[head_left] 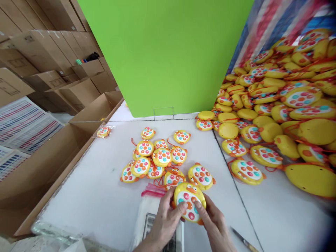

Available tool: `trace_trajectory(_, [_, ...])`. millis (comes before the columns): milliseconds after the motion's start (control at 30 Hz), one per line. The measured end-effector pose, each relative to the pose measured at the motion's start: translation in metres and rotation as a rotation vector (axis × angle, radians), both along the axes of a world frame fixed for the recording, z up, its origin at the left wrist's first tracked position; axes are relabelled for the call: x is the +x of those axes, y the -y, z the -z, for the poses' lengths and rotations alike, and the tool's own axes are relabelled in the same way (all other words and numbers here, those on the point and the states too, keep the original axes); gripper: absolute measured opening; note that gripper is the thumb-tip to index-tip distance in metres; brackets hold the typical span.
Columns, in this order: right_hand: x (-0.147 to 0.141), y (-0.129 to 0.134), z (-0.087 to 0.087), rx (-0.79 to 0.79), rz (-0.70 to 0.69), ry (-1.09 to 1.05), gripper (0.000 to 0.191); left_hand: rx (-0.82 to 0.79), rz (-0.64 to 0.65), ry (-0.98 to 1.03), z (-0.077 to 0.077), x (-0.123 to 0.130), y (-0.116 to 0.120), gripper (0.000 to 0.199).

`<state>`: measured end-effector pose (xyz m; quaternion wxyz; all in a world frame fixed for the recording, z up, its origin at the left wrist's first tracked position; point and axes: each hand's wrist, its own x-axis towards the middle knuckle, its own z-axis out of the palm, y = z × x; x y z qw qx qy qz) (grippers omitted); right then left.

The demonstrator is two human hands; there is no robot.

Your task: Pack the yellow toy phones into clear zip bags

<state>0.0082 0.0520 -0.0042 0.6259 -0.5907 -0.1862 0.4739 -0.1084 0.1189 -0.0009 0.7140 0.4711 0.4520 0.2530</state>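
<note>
Table: a stray push could send the loose toy cluster left; bare room there before the edge. Heap, right: loose stacking could slump inward. Carton lines the left edge. Person's left hand and right hand pinch the bird toy over the near tabletop, thumbs on front; slack thumbs could drop it. Knife near right wrist: sweep could cut.

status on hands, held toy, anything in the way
Left hand, right hand gripping yellow bird toy. Dotted side showing. No obstruction seen; other bird toys beyond.
</note>
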Motion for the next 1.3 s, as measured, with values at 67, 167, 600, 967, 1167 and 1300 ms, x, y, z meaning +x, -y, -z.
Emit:
trace_trajectory(67, [0.003, -0.001, 0.0, -0.003, -0.054, 0.013, 0.053, 0.016, -0.004, -0.008, 0.002, 0.0, -0.002, 0.052])
trace_trajectory(167, [0.007, -0.003, 0.0, -0.014, -0.096, 0.039, 0.058, 0.03, -0.014, -0.018, 0.003, 0.0, -0.003, 0.052])
trace_trajectory(600, [0.035, -0.033, 0.05, 0.01, 0.125, 1.135, 0.05, 0.541, -0.254, -0.205, -0.022, 0.01, -0.07, 0.046])
trace_trajectory(967, [0.012, -0.119, 0.087, -0.03, 0.18, 1.51, 0.058, 1.04, -0.218, -0.598, 0.013, 0.036, -0.146, 0.041])
trace_trajectory(1167, [0.004, -0.152, 0.094, 0.048, 0.156, 1.48, 0.049, 1.103, -0.164, -0.667, 0.024, 0.035, -0.163, 0.047])
trace_trajectory(1300, [0.014, -0.154, 0.118, 0.144, 0.26, 1.41, 0.045, 1.107, -0.216, -0.535, 0.025, 0.003, -0.16, 0.041])
